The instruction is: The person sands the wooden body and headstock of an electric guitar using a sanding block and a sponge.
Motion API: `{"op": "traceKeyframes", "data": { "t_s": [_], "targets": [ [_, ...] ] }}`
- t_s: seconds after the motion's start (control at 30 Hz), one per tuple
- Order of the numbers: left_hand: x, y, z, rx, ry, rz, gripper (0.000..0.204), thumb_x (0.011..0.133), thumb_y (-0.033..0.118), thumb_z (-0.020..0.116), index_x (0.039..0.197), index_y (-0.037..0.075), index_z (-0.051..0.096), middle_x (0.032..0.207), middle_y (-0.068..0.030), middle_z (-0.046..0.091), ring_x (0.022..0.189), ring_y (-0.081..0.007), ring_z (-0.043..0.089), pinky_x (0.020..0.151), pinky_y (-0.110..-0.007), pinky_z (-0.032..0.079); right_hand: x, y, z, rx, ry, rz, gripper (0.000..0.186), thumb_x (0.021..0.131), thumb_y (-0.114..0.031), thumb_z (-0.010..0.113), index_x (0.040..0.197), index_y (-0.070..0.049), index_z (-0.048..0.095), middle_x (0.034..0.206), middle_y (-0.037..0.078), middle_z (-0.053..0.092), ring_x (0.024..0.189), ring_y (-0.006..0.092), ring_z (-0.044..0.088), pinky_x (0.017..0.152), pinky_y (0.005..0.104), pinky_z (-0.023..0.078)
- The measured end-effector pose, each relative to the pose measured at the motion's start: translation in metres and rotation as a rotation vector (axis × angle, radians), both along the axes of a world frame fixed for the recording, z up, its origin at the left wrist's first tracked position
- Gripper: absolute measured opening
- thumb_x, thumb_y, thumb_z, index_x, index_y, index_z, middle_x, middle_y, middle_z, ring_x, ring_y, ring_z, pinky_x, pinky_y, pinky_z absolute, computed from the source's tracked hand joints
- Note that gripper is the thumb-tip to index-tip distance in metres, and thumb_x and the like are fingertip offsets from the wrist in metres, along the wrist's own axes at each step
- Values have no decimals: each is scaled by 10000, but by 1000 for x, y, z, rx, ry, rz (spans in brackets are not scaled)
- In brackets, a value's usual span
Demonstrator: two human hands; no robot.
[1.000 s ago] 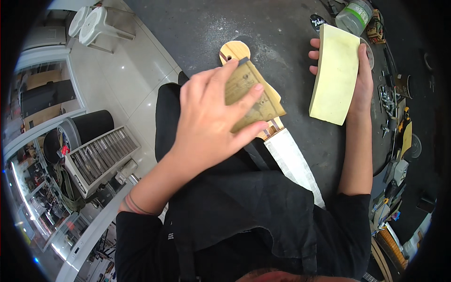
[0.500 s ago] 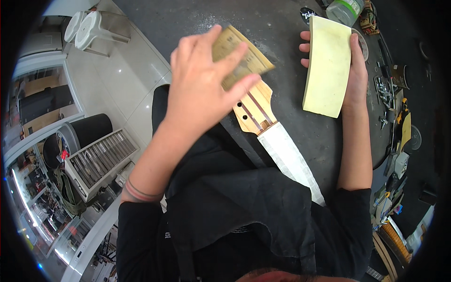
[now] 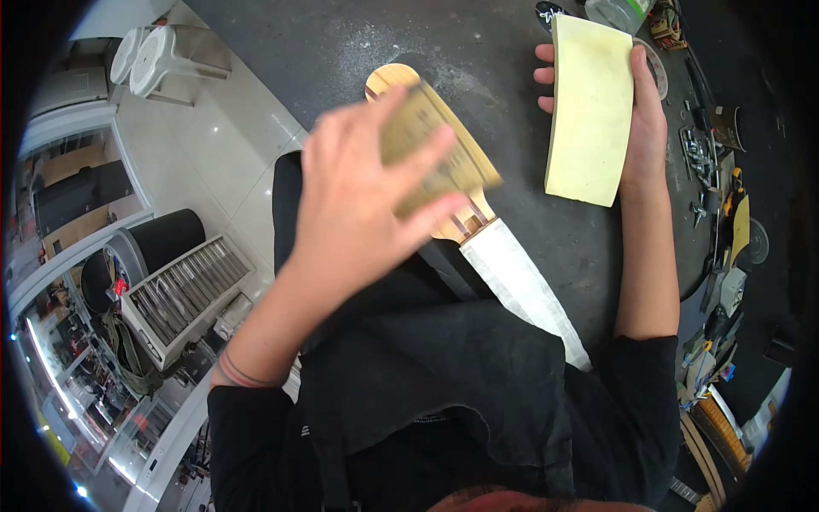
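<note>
My left hand [image 3: 350, 188], blurred by motion, spreads its fingers over a piece of brown sandpaper [image 3: 439, 141] with a printed back and presses it on a guitar headstock [image 3: 392, 78]. The headstock is pale wood with dark stripes; its middle is hidden under the sandpaper. From it the neck [image 3: 525, 286], covered in whitish tape, slants down to the right until my apron and sleeve hide it. On the right, my right hand [image 3: 647, 128] grips a slightly curved, pale yellow foam-like block [image 3: 589, 111] by its sides, raised in front of the bench.
Pale dust [image 3: 375, 47] lies on the dark workbench [image 3: 546, 247] beyond the headstock. A clear jar [image 3: 616, 13], a tape roll [image 3: 655, 72] and several metal tools [image 3: 701, 158] line the right side. White stools [image 3: 158, 61] and a slatted metal rack [image 3: 188, 294] stand at left.
My left hand and the sandpaper have slid down the headstock toward the taped neck, uncovering the rounded tip. The right hand still holds the yellow block in nearly the same place.
</note>
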State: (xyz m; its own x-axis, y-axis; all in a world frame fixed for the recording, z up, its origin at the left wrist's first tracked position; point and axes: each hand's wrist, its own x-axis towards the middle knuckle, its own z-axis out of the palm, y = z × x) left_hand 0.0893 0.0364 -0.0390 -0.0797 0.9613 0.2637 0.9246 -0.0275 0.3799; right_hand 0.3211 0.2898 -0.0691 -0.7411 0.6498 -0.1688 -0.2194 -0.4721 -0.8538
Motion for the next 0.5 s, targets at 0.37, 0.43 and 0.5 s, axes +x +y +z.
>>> {"op": "traceKeyframes", "data": {
  "t_s": [0.37,0.43,0.5],
  "targets": [
    [-13,26,-13,61,95,77,630,879,480,972,1447,232,864,1676,-242,608,1385,-453,584,1197,-558,478,3,3,-3,33,-31,6,862,1263,-616,280,1682,93,537,1582,311,690,1320,356,776,1084,478,678],
    [0,29,-11,54,95,84,629,874,478,976,1443,234,867,1675,-243,611,1390,-452,584,1202,-557,477,-1,0,1,68,-58,-4,864,1263,-617,278,1682,93,537,1582,310,690,1320,355,777,1080,474,680],
    [27,16,-3,43,33,35,590,883,468,972,1421,243,879,1666,-242,623,1395,-439,588,1205,-552,479,-4,0,1,64,-52,-1,863,1264,-616,280,1682,93,537,1579,310,692,1318,354,778,1078,472,681]
  ]
}}
